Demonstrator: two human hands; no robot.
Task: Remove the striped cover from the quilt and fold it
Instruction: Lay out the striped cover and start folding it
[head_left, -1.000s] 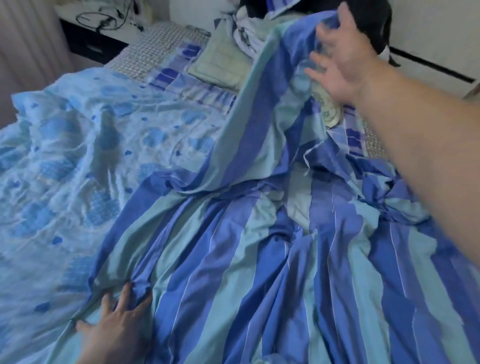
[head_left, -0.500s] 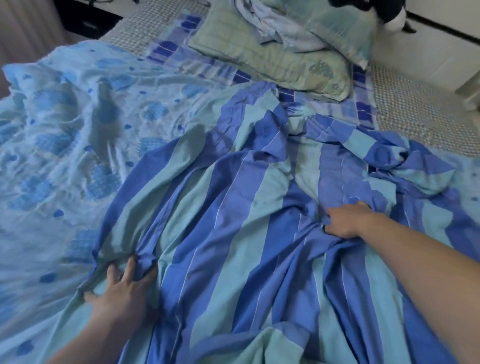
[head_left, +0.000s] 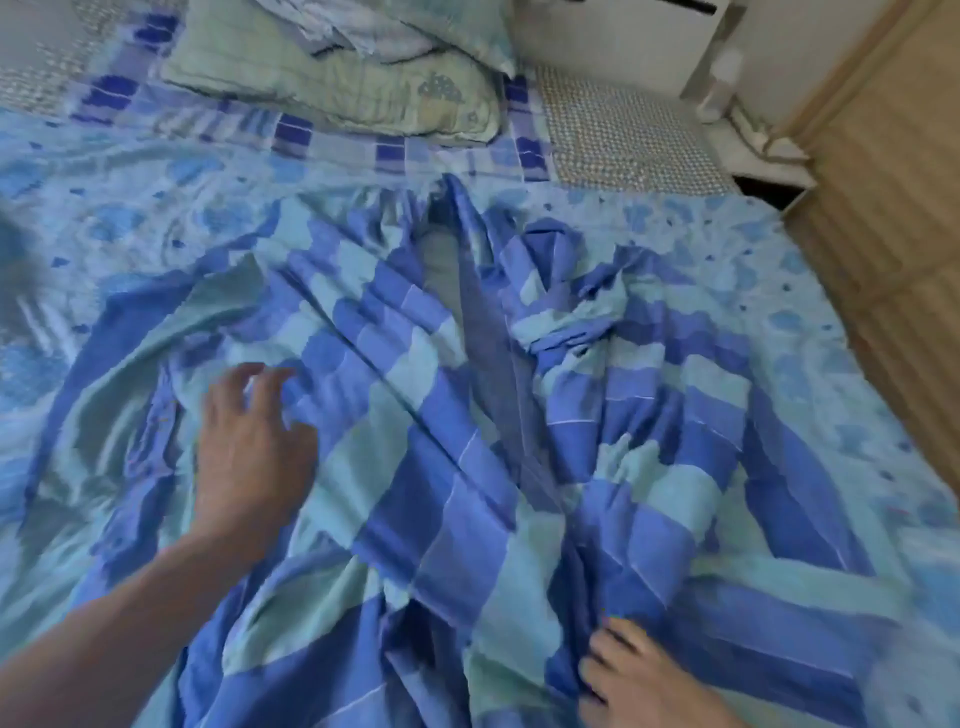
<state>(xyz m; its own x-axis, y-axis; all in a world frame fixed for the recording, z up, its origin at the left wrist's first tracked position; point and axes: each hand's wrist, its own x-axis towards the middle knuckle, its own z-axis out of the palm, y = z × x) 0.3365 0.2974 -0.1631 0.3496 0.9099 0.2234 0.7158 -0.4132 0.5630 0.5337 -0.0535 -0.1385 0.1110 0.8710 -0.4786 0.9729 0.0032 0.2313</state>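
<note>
Cover: striped cover (head_left: 457, 467) lies rumpled on the patterned quilt (head_left: 130, 208).
Left hand: left hand (head_left: 249, 447) rests over the cover's left part, fingers spread and loose, gripping nothing.
Right hand: right hand (head_left: 639, 680) at the cover's near edge, fingers curled into a bunched fold.
Pillow: green pillow (head_left: 332, 88) beyond the cover.

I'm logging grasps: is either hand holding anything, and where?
The right hand grips a bunched fold of the striped cover near its closest edge. The left hand rests on it with spread fingers, gripping nothing.
</note>
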